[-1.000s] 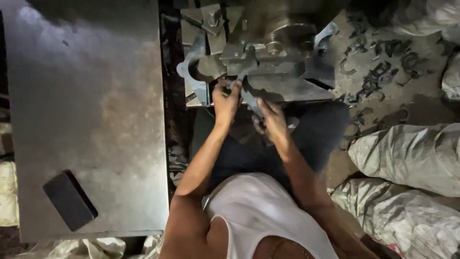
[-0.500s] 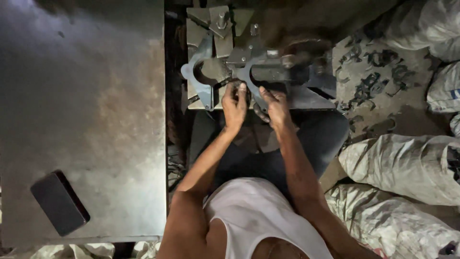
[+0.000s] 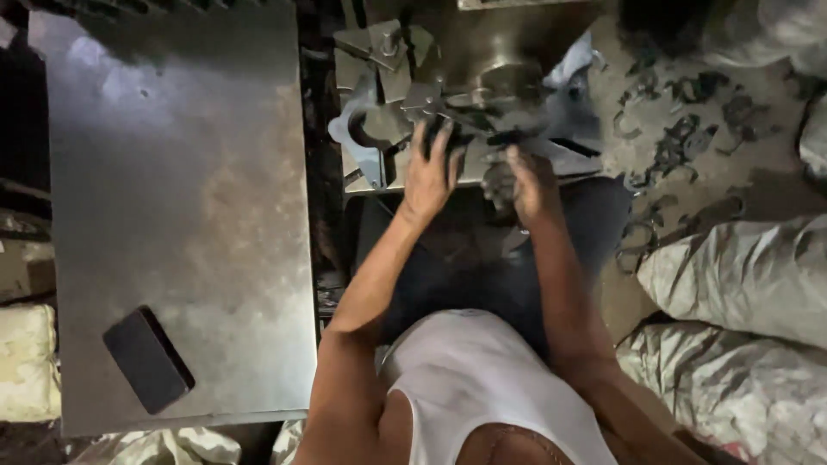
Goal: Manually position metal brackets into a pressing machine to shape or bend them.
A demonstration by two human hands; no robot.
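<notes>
Both hands at the metal press, head view.
Left hand (image 3: 428, 168) lay on the press (image 3: 448, 112), fingers spread over a dark metal piece (image 3: 457, 136); right hand (image 3: 527, 181) rested just beside, finger state blurred, cannot tell; phone (image 3: 148, 360) lay on the steel table (image 3: 181, 198).

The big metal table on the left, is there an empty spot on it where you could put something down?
Yes. The metal table is mostly bare; only a dark flat block lies near its bottom-left corner. Around the metal fixture, where the left hand and right hand work, it is crowded. Dark scraps litter the floor to the right, and sacks fill the space below them.
</notes>
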